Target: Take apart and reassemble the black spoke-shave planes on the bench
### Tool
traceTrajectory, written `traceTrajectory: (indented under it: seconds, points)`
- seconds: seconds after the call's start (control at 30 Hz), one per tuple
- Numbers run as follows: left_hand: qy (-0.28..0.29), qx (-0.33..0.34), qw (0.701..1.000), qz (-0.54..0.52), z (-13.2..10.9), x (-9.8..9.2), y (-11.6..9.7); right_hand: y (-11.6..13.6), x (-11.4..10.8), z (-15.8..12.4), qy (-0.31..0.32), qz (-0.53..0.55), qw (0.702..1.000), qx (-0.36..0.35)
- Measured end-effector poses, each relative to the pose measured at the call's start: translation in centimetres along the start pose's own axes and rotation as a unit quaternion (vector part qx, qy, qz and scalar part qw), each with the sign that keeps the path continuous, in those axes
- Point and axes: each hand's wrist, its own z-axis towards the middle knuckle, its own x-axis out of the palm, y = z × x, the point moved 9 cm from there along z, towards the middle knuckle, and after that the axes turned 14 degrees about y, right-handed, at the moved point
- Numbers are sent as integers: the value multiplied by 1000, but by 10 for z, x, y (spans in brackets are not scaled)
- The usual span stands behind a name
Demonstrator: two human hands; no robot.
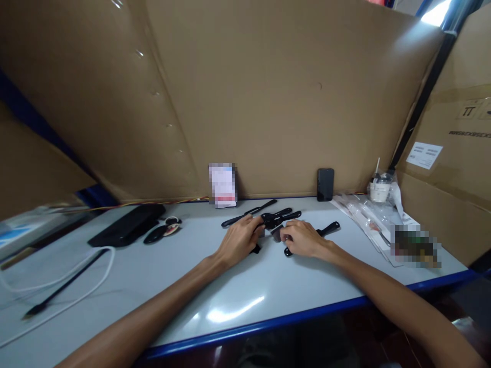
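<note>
My left hand (241, 239) and my right hand (303, 238) rest on the pale table (238, 291), fingertips pinched together on a small black part (273, 228) between them. Several slim black blade-like pieces (249, 212) lie spread just behind the fingers, joined at a dark hub (270, 220). Another black blade (329, 228) sticks out to the right from under my right hand. A short black piece (256, 249) shows below my left palm.
A dark phone (325, 184) and a white card (222, 185) lean on the cardboard wall (268, 102). Clear bags (364, 217) and a white reel (379, 190) sit at the right. A black case (128, 225), black oval piece (157, 233) and white cable (57, 291) lie left.
</note>
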Motion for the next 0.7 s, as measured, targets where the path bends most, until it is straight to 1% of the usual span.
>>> traceTrajectory:
  seconds: [0.07,0.13,0.3,0.4,0.53,0.7]
  points:
    - [-20,-19,1000,-4,1,-6,10,-4,-6,-1,-2,-2,1000,-3]
    - [-41,-41,998,-9,1,-14,23,-15,-18,-3,-24,-4,1000,18]
    - [-80,-104,991,-21,-2,-30,60,-60,-53,-14,-109,-17,987,117]
    - [-84,-140,986,-14,-5,-35,80,-84,-65,-21,-137,-26,977,159]
    - [-61,-165,984,0,-6,-30,98,-102,-70,-25,-144,-33,971,189]
    - [-30,-173,984,21,-2,-16,105,-104,-66,-23,-124,-42,970,206]
